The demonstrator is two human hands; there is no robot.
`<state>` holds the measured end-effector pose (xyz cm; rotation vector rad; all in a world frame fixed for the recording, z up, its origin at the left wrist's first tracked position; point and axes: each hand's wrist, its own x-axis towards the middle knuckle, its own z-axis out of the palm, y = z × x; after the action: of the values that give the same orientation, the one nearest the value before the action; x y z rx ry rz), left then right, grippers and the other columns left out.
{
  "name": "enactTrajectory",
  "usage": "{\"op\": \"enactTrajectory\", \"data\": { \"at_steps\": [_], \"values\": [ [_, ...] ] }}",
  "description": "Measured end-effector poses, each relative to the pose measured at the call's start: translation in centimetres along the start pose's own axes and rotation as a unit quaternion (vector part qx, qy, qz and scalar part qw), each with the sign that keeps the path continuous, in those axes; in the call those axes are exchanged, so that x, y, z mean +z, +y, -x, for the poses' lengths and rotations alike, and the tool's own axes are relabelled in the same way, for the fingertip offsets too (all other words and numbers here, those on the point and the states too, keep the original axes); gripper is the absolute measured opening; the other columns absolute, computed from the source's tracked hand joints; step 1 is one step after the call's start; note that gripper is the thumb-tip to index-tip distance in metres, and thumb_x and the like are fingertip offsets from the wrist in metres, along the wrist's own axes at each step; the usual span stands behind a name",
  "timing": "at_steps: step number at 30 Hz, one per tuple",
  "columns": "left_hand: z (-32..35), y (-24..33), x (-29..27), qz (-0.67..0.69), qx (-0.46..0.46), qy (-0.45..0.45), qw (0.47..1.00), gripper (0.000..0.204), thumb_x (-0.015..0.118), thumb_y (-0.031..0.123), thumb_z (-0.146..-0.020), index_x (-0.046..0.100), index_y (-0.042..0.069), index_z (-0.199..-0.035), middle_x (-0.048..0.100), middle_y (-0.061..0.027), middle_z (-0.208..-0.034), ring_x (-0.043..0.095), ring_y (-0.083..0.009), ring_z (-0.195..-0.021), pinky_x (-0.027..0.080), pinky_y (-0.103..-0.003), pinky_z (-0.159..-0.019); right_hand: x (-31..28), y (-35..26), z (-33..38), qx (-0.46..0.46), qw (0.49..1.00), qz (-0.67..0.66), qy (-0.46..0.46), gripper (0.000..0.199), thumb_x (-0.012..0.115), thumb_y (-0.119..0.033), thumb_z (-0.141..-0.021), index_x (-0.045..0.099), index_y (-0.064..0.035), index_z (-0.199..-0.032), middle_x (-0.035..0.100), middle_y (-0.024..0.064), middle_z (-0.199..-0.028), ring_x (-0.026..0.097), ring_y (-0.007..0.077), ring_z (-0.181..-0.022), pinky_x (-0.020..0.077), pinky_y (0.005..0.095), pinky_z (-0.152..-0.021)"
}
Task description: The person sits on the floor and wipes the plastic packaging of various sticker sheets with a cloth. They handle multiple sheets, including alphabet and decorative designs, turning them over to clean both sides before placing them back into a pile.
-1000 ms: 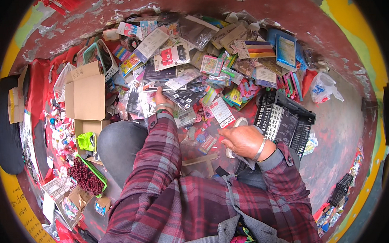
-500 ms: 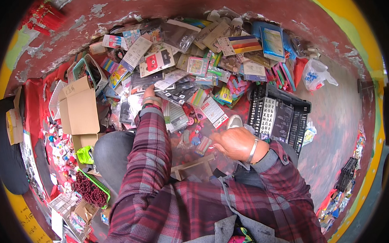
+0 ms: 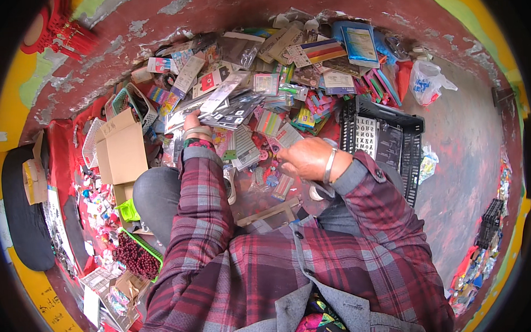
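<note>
My left hand point(image 3: 197, 126) is closed on the near edge of some flat, clear-wrapped packets point(image 3: 231, 111) with black and silver faces. They lie fanned and overlapping across the heap, and my fingertips are partly hidden under them. My right hand point(image 3: 306, 159) hovers over the near side of the heap, fingers curled and pressed together. Whatever it may hold is hidden. Close to its fingertips are a pale printed card point(image 3: 288, 136) and a striped, multicoloured packet point(image 3: 268, 120).
A black plastic crate point(image 3: 419, 125) with lettered sheets stands at the right. Behind it lies a white plastic bag point(image 3: 429, 81). An open cardboard box point(image 3: 121, 144) and a green basket of dark red beads point(image 3: 134, 255) are on the left. Wooden slats point(image 3: 270, 212) lie before me.
My left hand has shifted slightly left and away from me, and the packets at it have tilted and fanned. My right hand has moved away from me, toward the heap.
</note>
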<state>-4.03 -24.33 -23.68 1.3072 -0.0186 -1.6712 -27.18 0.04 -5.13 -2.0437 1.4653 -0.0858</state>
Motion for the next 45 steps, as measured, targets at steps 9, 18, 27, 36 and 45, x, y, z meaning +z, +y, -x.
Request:
{"op": "enactTrajectory", "data": {
  "at_steps": [9,18,27,36,45],
  "values": [
    [5.2,3.4,0.4,0.021,-0.026,-0.122,0.992,0.037,0.045,0.007,-0.088,0.043,-0.005,-0.122,0.053,-0.0243,-0.122,0.056,-0.0392,-0.108,0.043,-0.056,-0.095,0.4,0.1,0.5,0.010,0.999,0.028,-0.035,0.022,0.055,-0.023,-0.080,0.065,-0.0053,-0.089,0.065,0.0176,-0.082,0.063,0.0364,-0.080,0.0496,0.0465,-0.071],
    [8.8,7.3,1.3,-0.012,-0.020,-0.188,0.982,0.035,0.050,0.003,-0.085,0.046,-0.006,-0.119,0.058,-0.0240,-0.114,0.060,-0.0375,-0.102,0.046,-0.053,-0.093,1.3,0.2,0.2,0.015,0.998,0.049,-0.045,0.026,0.059,-0.024,-0.078,0.067,-0.0015,-0.087,0.067,0.0174,-0.085,0.065,0.0354,-0.082,0.0511,0.0448,-0.070],
    [13.8,10.3,5.4,-0.085,0.050,-0.219,0.971,0.037,0.053,0.002,-0.083,0.045,-0.007,-0.118,0.059,-0.0218,-0.111,0.061,-0.0354,-0.098,0.050,-0.051,-0.088,1.3,0.0,0.8,0.023,0.998,0.053,-0.023,0.023,0.062,-0.020,-0.073,0.068,-0.0026,-0.086,0.067,0.0173,-0.087,0.065,0.0346,-0.083,0.0521,0.0432,-0.071],
    [10.0,8.9,8.3,-0.455,0.316,-0.110,0.825,0.026,0.064,0.014,-0.071,0.062,-0.011,-0.078,0.063,-0.0102,-0.073,0.058,-0.0187,-0.062,0.047,-0.035,-0.058,1.1,-0.6,1.5,-0.002,0.997,0.065,-0.036,0.021,0.056,-0.020,-0.078,0.065,-0.0027,-0.086,0.065,0.0192,-0.080,0.064,0.0370,-0.080,0.0513,0.0452,-0.070],
    [8.6,-9.3,12.8,-0.665,0.528,-0.141,0.509,0.065,0.063,0.018,-0.076,0.036,0.000,-0.132,0.060,-0.0278,-0.106,0.063,-0.0394,-0.090,0.051,-0.045,-0.079,1.3,-1.6,0.8,-0.014,0.998,0.059,-0.035,0.017,0.055,-0.015,-0.076,0.066,-0.0051,-0.084,0.066,0.0154,-0.079,0.066,0.0332,-0.076,0.0531,0.0434,-0.064]
  ]
}}
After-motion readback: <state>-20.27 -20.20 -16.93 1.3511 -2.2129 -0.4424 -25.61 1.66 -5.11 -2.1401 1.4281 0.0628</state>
